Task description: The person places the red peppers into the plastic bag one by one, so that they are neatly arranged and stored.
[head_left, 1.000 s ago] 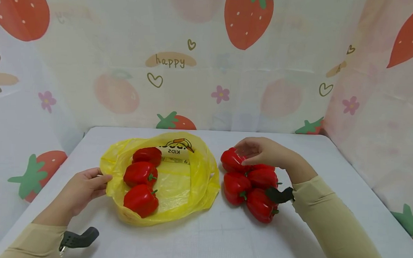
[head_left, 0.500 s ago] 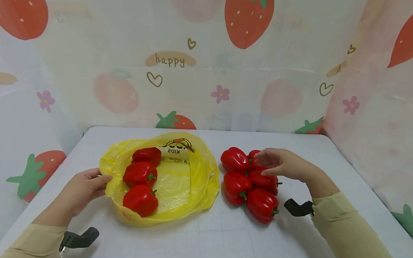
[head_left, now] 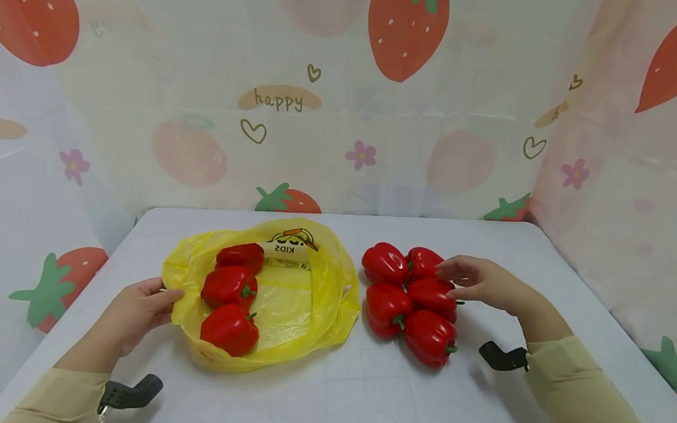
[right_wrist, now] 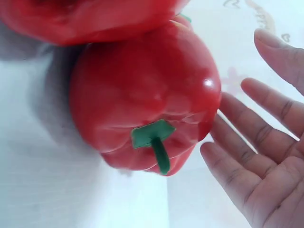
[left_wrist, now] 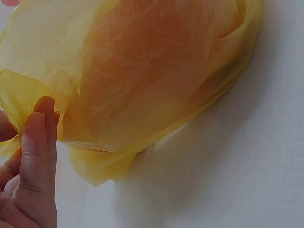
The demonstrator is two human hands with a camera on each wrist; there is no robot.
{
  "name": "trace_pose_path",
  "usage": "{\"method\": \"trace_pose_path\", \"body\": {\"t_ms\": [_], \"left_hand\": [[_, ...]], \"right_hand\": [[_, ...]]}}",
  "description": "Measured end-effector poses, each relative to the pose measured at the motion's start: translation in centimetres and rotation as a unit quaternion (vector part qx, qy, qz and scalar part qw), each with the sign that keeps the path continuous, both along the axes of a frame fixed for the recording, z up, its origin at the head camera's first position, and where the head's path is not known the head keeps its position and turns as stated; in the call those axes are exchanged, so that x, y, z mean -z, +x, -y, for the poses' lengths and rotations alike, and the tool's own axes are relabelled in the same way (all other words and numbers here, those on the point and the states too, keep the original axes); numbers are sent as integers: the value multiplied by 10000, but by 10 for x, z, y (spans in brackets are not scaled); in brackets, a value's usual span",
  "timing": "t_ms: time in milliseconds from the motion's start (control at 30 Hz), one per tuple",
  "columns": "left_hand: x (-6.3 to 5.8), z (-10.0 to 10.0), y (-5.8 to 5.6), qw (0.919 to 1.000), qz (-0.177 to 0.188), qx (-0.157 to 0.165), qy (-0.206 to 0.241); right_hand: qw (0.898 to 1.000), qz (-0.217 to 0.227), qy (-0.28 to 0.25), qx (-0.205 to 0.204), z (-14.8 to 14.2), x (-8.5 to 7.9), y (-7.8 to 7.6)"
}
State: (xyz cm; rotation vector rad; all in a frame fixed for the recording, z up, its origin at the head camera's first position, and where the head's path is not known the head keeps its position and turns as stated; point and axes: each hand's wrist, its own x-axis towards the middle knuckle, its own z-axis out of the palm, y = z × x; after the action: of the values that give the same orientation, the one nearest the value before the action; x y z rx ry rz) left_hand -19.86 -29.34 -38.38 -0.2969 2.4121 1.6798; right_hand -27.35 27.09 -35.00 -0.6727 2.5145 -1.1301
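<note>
A yellow plastic bag (head_left: 335,317) lies with its mouth spread wide, and three red bell peppers (head_left: 229,287) sit along its left side. My left hand (head_left: 139,310) pinches the bag's left rim between thumb and fingers; the left wrist view shows the gathered plastic (left_wrist: 23,97) there. Right of the bag, several more red bell peppers (head_left: 388,310) are bunched on the table. My right hand (head_left: 484,282) hovers at the right of this bunch, its spread fingers overlapping one pepper (head_left: 429,294). In the right wrist view, the palm faces a green-stemmed pepper (right_wrist: 147,95), with nothing held.
The white table (head_left: 332,404) carries the bag and the peppers. Behind it hangs a strawberry-printed cloth (head_left: 318,155), which continues along both sides. A dark wrist mount (head_left: 133,392) juts from the left sleeve, and another dark mount (head_left: 504,357) from the right.
From above the far-left pepper of the bunch, my right hand has moved rightward and nearer to me, uncovering the back peppers. My left hand keeps its hold on the bag.
</note>
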Motion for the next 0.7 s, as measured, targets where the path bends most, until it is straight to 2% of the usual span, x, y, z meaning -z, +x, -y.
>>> {"method": "trace_pose_path", "body": {"t_ms": [233,700], "left_hand": [[0,1,0,10000,-34,37,23],[1,0,0,10000,-62,34,57]], "right_hand": [[9998,-77,-81,142,-5,12,3],[9982,205,-56,554,-4,35,6]]}}
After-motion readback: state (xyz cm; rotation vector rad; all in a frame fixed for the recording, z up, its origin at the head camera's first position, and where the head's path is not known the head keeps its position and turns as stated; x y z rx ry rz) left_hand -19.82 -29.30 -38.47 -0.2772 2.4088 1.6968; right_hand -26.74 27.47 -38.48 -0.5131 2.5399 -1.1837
